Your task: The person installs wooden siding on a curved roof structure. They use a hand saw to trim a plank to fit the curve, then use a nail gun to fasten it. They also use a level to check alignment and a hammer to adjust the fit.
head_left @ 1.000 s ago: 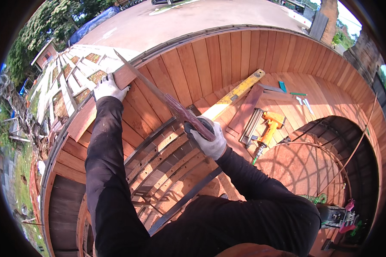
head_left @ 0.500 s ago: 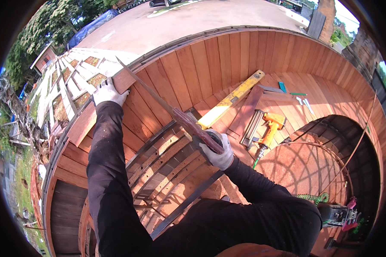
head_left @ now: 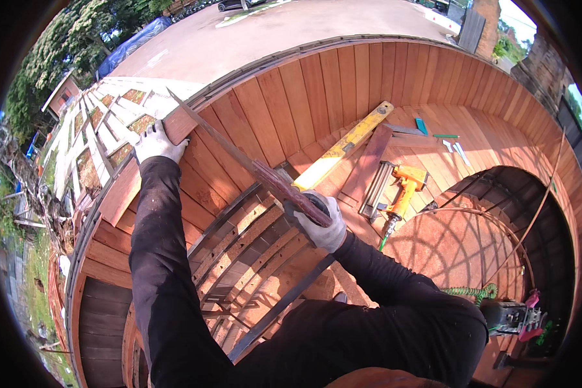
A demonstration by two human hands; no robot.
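Observation:
My right hand (head_left: 325,227), in a pale work glove, is closed round the dark reddish-brown handle of a handsaw (head_left: 233,150). Its blade, seen nearly edge-on, runs up and to the left, across the curved bench's top edge, beside the end of a short reddish wooden board (head_left: 180,123). My gloved left hand (head_left: 157,143) grips that board on the rim, just left of the blade. Whether the teeth touch the wood I cannot tell. Below the left hand, a lighter plank (head_left: 120,194) lies along the rim.
A yellow spirit level (head_left: 346,145) rests on the slatted bench seat beyond my right hand. Close by are a dark board (head_left: 367,161), an orange nail gun (head_left: 406,187) with a green hose, and a try square (head_left: 409,129). Open framing (head_left: 239,239) lies below my arms.
The view has shifted slightly, so the scene sits a little further left and up. Both hands keep their grips, and the saw has barely moved against the board.

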